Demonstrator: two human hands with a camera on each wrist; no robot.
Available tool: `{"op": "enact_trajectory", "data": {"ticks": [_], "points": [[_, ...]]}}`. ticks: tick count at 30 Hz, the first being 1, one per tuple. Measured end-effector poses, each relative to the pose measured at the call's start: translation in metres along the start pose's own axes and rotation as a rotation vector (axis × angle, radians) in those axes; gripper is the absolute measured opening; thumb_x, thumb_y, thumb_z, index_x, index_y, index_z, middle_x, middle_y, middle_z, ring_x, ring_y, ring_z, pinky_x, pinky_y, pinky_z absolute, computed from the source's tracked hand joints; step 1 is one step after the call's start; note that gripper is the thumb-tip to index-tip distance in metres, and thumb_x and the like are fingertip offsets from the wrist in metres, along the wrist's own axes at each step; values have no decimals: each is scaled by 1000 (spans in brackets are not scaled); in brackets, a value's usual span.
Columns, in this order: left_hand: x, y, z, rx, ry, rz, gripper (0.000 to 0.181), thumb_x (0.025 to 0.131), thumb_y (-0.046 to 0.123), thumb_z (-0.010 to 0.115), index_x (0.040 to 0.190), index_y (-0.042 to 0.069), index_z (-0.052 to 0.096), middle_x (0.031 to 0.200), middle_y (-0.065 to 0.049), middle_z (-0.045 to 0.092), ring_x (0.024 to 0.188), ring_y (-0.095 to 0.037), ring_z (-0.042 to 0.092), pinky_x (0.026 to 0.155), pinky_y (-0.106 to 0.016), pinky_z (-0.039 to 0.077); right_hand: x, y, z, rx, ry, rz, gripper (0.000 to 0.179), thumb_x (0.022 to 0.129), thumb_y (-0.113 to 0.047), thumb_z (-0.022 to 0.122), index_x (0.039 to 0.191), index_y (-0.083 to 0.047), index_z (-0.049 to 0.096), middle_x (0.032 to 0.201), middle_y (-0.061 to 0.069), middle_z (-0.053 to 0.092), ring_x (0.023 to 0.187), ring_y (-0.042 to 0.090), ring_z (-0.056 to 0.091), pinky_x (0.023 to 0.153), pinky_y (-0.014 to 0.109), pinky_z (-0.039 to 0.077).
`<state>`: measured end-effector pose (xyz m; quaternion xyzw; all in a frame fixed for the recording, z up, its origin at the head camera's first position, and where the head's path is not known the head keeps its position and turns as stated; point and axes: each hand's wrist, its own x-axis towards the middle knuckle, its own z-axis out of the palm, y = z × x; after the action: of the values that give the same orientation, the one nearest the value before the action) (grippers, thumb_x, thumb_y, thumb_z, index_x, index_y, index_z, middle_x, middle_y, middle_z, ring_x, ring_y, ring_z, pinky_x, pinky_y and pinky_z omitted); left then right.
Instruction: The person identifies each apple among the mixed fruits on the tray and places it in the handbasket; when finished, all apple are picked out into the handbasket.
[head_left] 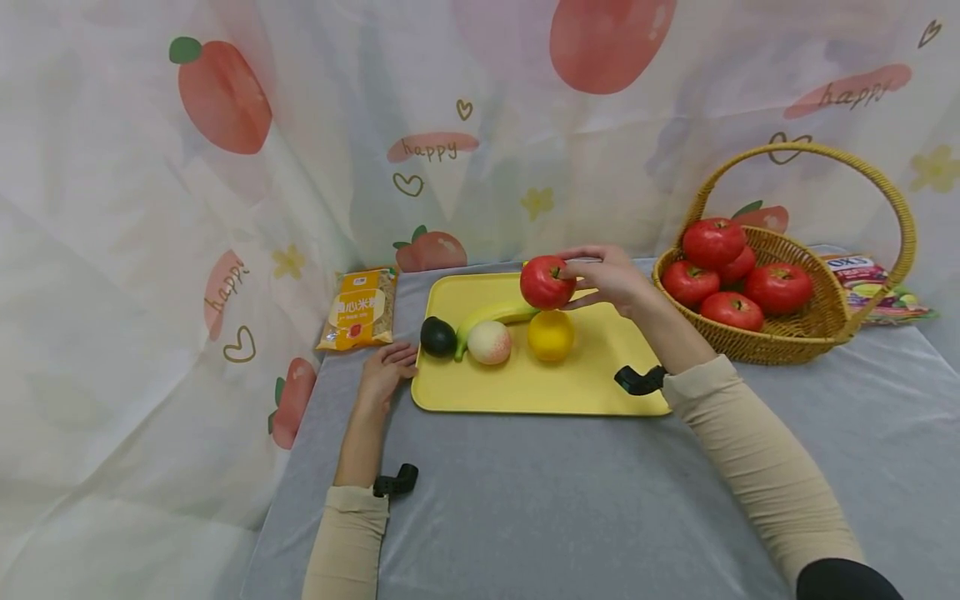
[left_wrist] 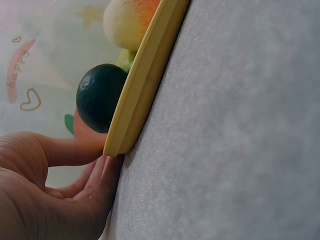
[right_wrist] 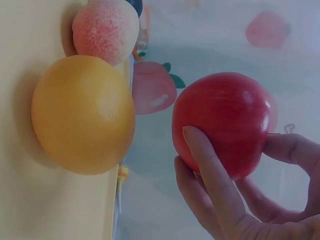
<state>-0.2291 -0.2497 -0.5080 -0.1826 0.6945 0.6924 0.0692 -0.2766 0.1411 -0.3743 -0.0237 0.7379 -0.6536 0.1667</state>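
Note:
My right hand (head_left: 611, 282) holds a red apple (head_left: 543, 285) in the air above the back of the yellow tray (head_left: 517, 396). In the right wrist view, its fingers and thumb curl round the sides of the apple (right_wrist: 225, 120), with an orange (right_wrist: 82, 115) close by. My left hand (head_left: 381, 375) rests on the table, its fairly straight fingers and thumb touching the tray's left edge (left_wrist: 142, 80). On the tray lie a dark green avocado (head_left: 438, 337), a banana (head_left: 480, 320), a peach (head_left: 490, 343) and the yellow-orange orange (head_left: 551, 337).
A wicker basket (head_left: 795, 350) with a tall handle stands at the right, holding several red apples (head_left: 778, 288). Behind it lies a colourful packet (head_left: 873, 287). An orange and yellow bag (head_left: 360, 308) lies left of the tray. A printed curtain (head_left: 330, 100) hangs behind the grey-covered table (head_left: 525, 500).

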Motion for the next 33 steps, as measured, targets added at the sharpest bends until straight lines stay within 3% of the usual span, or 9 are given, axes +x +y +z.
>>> {"op": "enact_trajectory", "data": {"ticks": [16, 33], "points": [[0, 0, 2, -30, -7, 4, 60, 88, -18, 67, 144, -1, 54, 144, -21, 61, 133, -31, 60, 111, -41, 48, -10, 2, -16, -21, 26, 34, 50, 100, -13, 66, 147, 0, 53, 151, 22, 45, 119, 45, 63, 78, 48, 64], [2, -2, -1, -21, -13, 4, 59, 90, -16, 67, 145, 0, 54, 143, -20, 62, 133, -30, 60, 112, -40, 47, -12, 6, -44, -7, 76, 36, 53, 99, -17, 70, 146, 2, 53, 143, 19, 49, 96, 28, 73, 78, 50, 63]]}}
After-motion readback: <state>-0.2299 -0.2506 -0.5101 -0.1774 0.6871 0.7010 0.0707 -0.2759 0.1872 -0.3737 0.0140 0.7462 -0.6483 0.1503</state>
